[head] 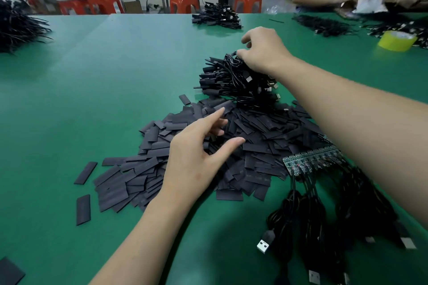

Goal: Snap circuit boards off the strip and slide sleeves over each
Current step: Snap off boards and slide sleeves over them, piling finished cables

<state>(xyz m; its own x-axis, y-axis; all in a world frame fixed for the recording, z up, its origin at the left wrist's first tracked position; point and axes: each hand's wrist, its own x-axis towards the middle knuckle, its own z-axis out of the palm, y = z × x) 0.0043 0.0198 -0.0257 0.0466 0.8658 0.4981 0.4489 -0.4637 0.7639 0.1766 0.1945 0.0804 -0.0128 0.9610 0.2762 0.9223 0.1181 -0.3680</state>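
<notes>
Hovering L hand (194, 155), 1 sleeve pile (266, 127)

The left hand (194, 157), right hand (264, 51) and forearms (148, 233) are bare.

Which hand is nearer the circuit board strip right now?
Left. The left hand hovers over the sleeve pile, just left of the circuit board strip. The right hand is well beyond the strip, fingers curled on the cable heap.

Green table (97, 81) bears sleeves (143, 169), cable bundles (236, 81), tape (396, 40).
</notes>
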